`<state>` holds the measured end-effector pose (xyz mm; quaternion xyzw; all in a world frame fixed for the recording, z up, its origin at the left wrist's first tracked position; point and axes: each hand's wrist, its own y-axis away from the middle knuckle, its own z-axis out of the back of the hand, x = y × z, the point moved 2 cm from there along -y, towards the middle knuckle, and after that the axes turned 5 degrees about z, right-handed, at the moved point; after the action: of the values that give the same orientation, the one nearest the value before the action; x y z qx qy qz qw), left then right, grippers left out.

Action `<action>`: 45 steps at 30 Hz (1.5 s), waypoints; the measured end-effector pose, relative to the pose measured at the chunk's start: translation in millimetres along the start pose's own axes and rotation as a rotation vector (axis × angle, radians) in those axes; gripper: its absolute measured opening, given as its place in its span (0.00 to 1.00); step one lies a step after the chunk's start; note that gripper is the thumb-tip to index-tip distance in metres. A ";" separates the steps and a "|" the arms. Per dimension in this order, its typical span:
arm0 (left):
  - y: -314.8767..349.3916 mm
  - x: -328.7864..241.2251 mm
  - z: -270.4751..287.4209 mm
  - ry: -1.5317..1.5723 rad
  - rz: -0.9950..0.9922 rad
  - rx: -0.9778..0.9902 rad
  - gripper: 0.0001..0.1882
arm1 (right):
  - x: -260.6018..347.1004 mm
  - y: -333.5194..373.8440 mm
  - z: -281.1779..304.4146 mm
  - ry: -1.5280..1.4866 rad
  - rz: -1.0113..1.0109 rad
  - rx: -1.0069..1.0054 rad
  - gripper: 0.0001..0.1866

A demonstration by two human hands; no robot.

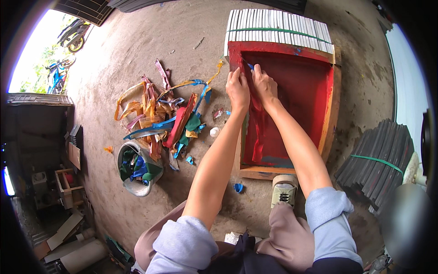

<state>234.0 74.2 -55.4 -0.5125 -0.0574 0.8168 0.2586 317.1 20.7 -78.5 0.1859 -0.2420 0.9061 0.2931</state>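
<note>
A wooden frame point(332, 116) with a red panel point(296, 86) set inside it lies on the floor in front of me. Over its upper left part, my right hand point(264, 86) is closed round a slim blue tool point(250, 66). A thin tip seems to reach from the tool toward the frame's upper left corner. Beside it, my left hand point(238, 91) rests at the frame's left edge with its fingers curled; whatever they grip is hidden. A loose wrinkled red strip point(258, 132) hangs along the inner left side, below my hands.
White slats point(278, 25) bound with a green band stand against the frame's far end. To the left lie tangled coloured strips point(155, 105) and a bucket point(141, 189) holding green and blue scraps. A banded dark bundle point(376, 160) sits at right. My shoe point(284, 191) is near the frame.
</note>
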 end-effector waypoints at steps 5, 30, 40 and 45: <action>2.9 -3.0 -1.8 0.020 0.027 -0.036 0.12 | -0.7 -2.0 -3.7 -0.005 0.002 0.005 0.10; 2.5 -103.1 179.0 0.172 0.183 -0.120 0.16 | 65.3 -12.0 160.4 -0.106 0.019 0.036 0.16; -32.2 -100.5 407.2 -0.239 -0.010 -0.261 0.24 | 194.9 -11.4 221.3 -0.549 0.172 0.597 0.22; -27.3 -63.2 443.9 -0.241 -0.004 -0.352 0.18 | 255.9 1.5 203.6 -0.242 0.325 0.442 0.24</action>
<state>-119.4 143.3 213.2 -0.4483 -0.2307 0.8491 0.1577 161.6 21.1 209.2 0.3106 -0.0989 0.9431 0.0656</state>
